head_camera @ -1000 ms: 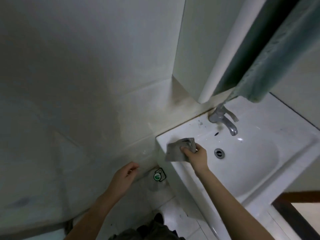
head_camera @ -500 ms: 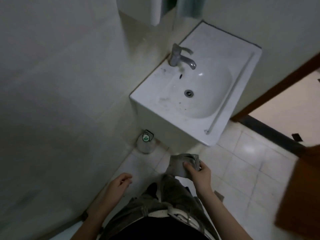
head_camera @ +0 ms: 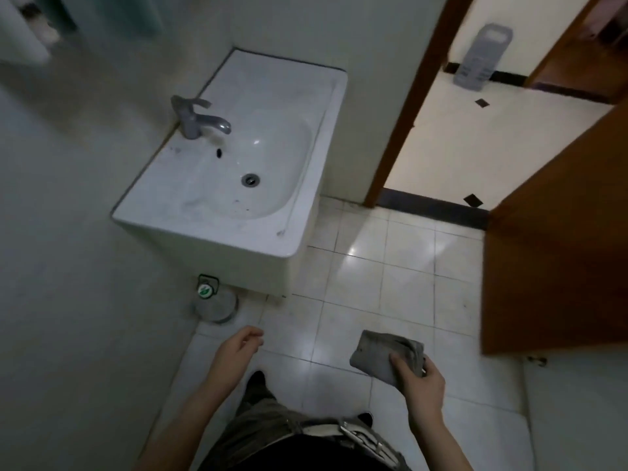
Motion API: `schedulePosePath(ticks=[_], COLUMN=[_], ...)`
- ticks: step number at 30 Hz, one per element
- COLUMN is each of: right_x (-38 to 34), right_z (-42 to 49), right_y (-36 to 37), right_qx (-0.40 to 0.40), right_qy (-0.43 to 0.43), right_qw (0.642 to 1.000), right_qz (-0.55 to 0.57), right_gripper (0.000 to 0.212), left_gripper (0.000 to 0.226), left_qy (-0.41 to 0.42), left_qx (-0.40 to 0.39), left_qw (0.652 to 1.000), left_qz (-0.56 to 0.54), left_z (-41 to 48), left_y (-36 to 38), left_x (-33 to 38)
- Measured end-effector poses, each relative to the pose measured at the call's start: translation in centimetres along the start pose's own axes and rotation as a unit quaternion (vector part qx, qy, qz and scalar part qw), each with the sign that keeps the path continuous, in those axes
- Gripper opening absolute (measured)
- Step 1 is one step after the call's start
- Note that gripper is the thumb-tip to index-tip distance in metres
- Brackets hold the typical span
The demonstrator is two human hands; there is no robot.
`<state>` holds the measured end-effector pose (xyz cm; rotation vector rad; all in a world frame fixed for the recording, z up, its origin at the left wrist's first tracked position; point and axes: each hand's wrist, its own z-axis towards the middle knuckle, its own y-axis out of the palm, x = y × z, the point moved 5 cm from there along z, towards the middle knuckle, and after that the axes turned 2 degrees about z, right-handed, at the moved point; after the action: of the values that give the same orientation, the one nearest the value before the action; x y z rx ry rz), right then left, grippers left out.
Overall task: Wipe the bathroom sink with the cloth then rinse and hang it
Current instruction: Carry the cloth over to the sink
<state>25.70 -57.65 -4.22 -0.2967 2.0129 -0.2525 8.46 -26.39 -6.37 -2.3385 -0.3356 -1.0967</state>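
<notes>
- Down at your right side, your right hand (head_camera: 423, 380) grips the grey cloth (head_camera: 380, 355). Your thumb lies on top and your fingers curl beneath, and the bunched fabric sticks out toward your left hand.
- Your left hand (head_camera: 236, 351) holds nothing, its fingers loosely curled, well apart from the cloth.
- Ahead of your left hand, well apart from it, stands the white sink (head_camera: 210, 232); neither hand touches it. Dark specks and faint smears show in the basin near the drain (head_camera: 250, 180).
- At the sink's back edge, farthest from your hands, the grey faucet (head_camera: 197, 119) points its spout over the basin.
- Just ahead of your left hand, on the floor at the sink's base, sits a clear container (head_camera: 215, 302) with a green-and-white label. It may be a plastic jug, but the dim light leaves that unsure.
- Pale floor tiles (head_camera: 373, 266) run forward from between your hands, catching a patch of glare.
- Beyond your right hand, a brown wooden door (head_camera: 557, 249) stands open onto a brighter hallway, where a grey plastic object (head_camera: 482, 59) leans against the far wall.
- Below both hands, a belt (head_camera: 326, 428) crosses your waist.
</notes>
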Motion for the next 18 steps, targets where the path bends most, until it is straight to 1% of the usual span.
schedulePosePath(ticks=[5,8,12,18], right_x=[1.6,0.9,-1.1,-6.0], right_z=[4.7,8.2,14.0,25.4], right_y=[-10.9,-15.0,-16.8,-15.0], right_qx=[0.061,0.059,0.034,-0.027], right_qy=[0.027,0.038,0.036,0.035], right_qw=[0.997,0.996,0.997,0.997], right_qz=[0.031,0.051,0.06,0.068], right_gripper=[0.021,0.022,0.022,0.032], left_gripper=[0.016,0.018,0.018,0.018], left_qy=[-0.023,-0.056,-0.095,-0.133], left_qx=[-0.039,-0.028,0.015,0.054], left_qw=[0.999,0.998,0.995,0.989], left_qz=[-0.006,-0.007,-0.001,-0.021], left_z=[-0.6,-1.0,-0.3,5.5], left_y=[11.2,14.9,16.6,20.1], left_x=[2.0,2.2,2.7,5.2])
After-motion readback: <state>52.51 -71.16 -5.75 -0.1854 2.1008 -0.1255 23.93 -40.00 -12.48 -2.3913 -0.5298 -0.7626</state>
